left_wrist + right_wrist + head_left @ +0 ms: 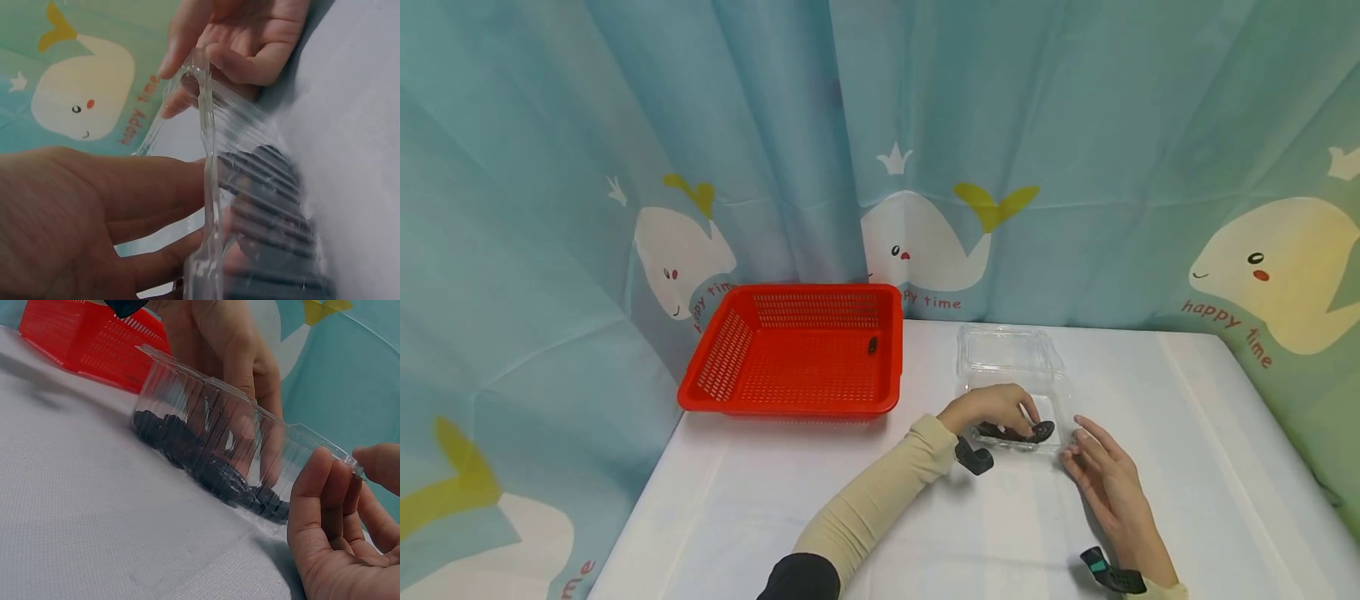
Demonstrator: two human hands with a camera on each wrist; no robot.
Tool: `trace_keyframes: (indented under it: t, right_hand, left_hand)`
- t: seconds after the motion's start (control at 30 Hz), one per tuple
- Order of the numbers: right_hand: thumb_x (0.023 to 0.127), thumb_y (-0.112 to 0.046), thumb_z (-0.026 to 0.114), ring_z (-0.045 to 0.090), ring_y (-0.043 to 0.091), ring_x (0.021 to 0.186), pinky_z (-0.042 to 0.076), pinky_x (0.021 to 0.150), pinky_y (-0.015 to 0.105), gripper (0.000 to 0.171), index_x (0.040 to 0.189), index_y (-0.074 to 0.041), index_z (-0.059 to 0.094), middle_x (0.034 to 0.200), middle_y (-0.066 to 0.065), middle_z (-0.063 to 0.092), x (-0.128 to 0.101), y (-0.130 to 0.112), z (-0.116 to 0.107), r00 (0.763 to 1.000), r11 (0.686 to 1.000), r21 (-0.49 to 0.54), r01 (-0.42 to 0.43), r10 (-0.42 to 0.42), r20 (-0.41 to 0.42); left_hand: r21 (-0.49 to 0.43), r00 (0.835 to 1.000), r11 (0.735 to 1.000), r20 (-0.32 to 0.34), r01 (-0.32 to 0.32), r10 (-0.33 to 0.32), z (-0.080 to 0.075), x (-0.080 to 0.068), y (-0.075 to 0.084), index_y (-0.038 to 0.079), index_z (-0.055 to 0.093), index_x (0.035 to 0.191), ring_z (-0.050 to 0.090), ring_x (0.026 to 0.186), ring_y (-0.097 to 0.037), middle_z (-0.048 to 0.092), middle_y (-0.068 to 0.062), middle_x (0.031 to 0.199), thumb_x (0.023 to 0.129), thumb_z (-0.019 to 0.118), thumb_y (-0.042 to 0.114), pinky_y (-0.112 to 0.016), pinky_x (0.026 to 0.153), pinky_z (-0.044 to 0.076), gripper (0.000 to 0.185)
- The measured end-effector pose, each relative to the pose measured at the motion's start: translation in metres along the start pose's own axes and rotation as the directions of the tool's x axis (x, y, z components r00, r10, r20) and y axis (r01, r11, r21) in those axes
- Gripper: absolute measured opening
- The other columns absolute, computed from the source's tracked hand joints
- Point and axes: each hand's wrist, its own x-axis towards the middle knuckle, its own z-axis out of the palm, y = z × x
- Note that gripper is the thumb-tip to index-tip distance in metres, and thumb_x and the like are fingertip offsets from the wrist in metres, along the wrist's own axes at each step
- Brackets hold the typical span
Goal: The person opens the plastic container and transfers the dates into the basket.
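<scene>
A clear plastic clamshell container (1060, 400) stands on the white table with its lid (1007, 350) folded back. Several flat dark pieces (1041, 431) lie in it, also seen through the ridged wall (206, 419) as dark pieces (219, 475). My left hand (1028, 419) reaches down into the container with fairly straight fingers. Its fingertips are near the dark pieces (275, 206), but the ribbed plastic blurs any contact. My right hand (1078, 442) pinches the container's right front corner, thumb and fingers on the rim (350, 464). In the left wrist view, my right hand (206, 56) curls round that corner.
A red perforated basket (790, 406) sits at the back left of the table, with one small dark piece (872, 344) inside it. A teal curtain printed with whales hangs behind. Black straps (973, 458) are on both wrists. The table's edges run close at left and right.
</scene>
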Motion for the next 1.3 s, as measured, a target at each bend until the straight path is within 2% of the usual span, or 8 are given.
trace_keyframes:
  t: [0.43,0.83,1.1,1.3]
  right_hand:
    - [0.109,-0.015,0.055,0.062,0.001,0.091,0.058,0.086,0.017,0.026,0.128,-0.031,0.064,0.111,-0.008,0.055,-0.003,0.001,0.000,1.000,1.000,-0.007,0.004,-0.004,-0.008]
    - [0.109,-0.018,0.056,0.062,0.001,0.092,0.058,0.086,0.017,0.027,0.131,-0.031,0.062,0.111,-0.008,0.055,-0.001,0.000,0.000,1.000,1.000,-0.028,-0.003,0.003,-0.003]
    - [0.109,-0.014,0.054,0.063,0.002,0.091,0.059,0.084,0.018,0.026,0.129,-0.029,0.063,0.106,-0.008,0.058,-0.001,-0.001,-0.001,1.000,1.000,-0.008,0.014,-0.014,0.020]
    - [0.109,-0.014,0.054,0.063,0.002,0.090,0.059,0.084,0.018,0.026,0.129,-0.028,0.063,0.103,-0.008,0.059,-0.001,-0.001,-0.001,1.000,1.000,-0.001,0.019,-0.019,0.025]
  left_hand:
    - [0.034,0.997,0.998,-0.053,0.050,-0.048,0.010,-0.003,0.007,0.010,0.076,0.114,0.060,0.075,-0.005,0.074,0.000,0.095,0.087,0.080,0.003,-0.017,0.064,0.048,0.028]
    - [0.118,0.995,0.992,-0.095,0.046,-0.035,0.009,-0.008,0.007,0.013,0.080,0.103,0.062,0.079,-0.003,0.078,0.003,0.097,0.083,0.082,-0.001,-0.014,0.066,0.046,0.024]
    - [0.278,0.989,0.959,-0.147,0.060,-0.020,0.013,-0.010,0.008,0.016,0.080,0.100,0.055,0.073,-0.005,0.073,0.006,0.088,0.084,0.077,0.000,-0.015,0.061,0.043,0.023]
    - [0.298,0.983,0.952,-0.181,0.066,-0.011,0.016,-0.008,0.006,0.016,0.081,0.094,0.056,0.071,-0.005,0.074,0.008,0.086,0.085,0.076,0.002,-0.015,0.059,0.043,0.017]
